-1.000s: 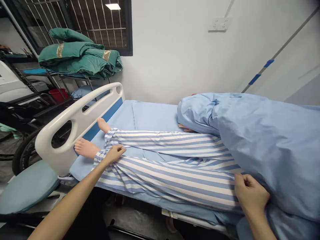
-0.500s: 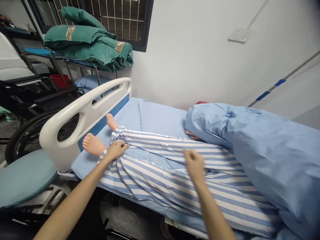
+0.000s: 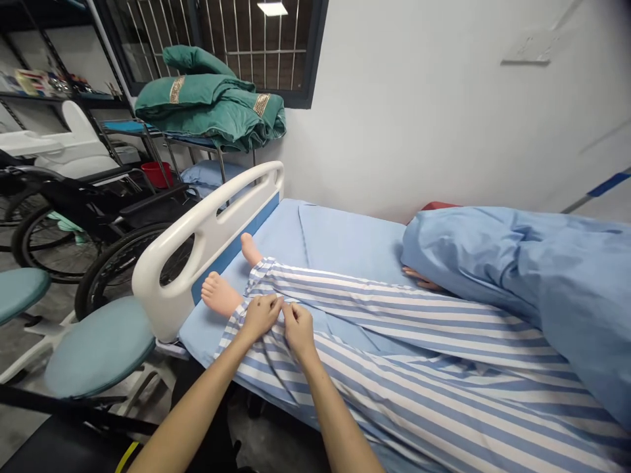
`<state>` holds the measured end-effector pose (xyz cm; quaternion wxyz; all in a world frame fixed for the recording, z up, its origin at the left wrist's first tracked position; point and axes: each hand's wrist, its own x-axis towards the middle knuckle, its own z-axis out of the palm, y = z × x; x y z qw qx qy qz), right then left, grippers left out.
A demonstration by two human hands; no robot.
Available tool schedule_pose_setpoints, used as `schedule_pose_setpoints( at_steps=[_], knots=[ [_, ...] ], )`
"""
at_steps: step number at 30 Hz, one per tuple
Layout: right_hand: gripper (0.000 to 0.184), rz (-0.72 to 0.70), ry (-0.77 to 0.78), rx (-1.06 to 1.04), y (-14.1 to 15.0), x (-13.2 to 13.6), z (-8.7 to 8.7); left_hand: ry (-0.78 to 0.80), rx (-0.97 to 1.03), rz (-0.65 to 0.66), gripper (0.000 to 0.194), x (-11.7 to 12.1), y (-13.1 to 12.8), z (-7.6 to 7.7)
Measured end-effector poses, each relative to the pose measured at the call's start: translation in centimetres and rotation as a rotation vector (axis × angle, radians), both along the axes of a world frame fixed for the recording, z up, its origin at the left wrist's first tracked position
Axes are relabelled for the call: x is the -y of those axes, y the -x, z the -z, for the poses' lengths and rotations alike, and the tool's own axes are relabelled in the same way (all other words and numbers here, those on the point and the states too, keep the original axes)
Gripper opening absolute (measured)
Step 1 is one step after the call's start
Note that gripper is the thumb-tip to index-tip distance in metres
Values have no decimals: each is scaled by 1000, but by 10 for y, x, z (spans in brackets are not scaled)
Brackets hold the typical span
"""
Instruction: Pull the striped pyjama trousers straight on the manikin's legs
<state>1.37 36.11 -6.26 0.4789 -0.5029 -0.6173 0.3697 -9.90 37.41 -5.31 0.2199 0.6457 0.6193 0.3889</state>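
Observation:
A figure that looks like a care manikin lies on the bed in blue-and-white striped trousers (image 3: 394,384). Its two bare feet, the near foot (image 3: 221,294) and the far foot (image 3: 251,249), point toward the footboard. My left hand (image 3: 262,315) is closed in a pinch on the near trouser leg, just above the ankle. Right beside it, fingertips almost meeting, my right hand (image 3: 298,328) is closed in a pinch at the same leg's cloth. The fabric between the fingers is mostly hidden. A blue quilt (image 3: 497,263) covers the upper body, with a manikin hand (image 3: 421,279) showing under its edge.
The white footboard (image 3: 165,259) rises at the left end of the bed. Beyond it stand a wheelchair (image 3: 133,217), a round teal stool (image 3: 101,345) and a rack with folded green bedding (image 3: 207,102). A wall (image 3: 394,118) runs along the bed's far side.
My right hand has moved left along the legs, from above the knee area to beside my left hand. The view has swung left, showing more of the wheelchair and stools.

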Motion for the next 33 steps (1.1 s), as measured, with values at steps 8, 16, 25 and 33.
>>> schedule_pose_setpoints(
  at_steps=[8,16,25,33],
  knots=[
    [38,-89,-128,150,-3,13,-31,37,28,19,35,-6,7,1],
    [36,-17,-38,320,-5,11,-12,47,194,101,38,-4,24,-3],
    [36,-28,-88,213,-14,18,-18,44,163,83,37,-7,13,-4],
    [38,59,-59,12,-24,14,-21,11,227,-37,37,12,-31,1]
  ],
)
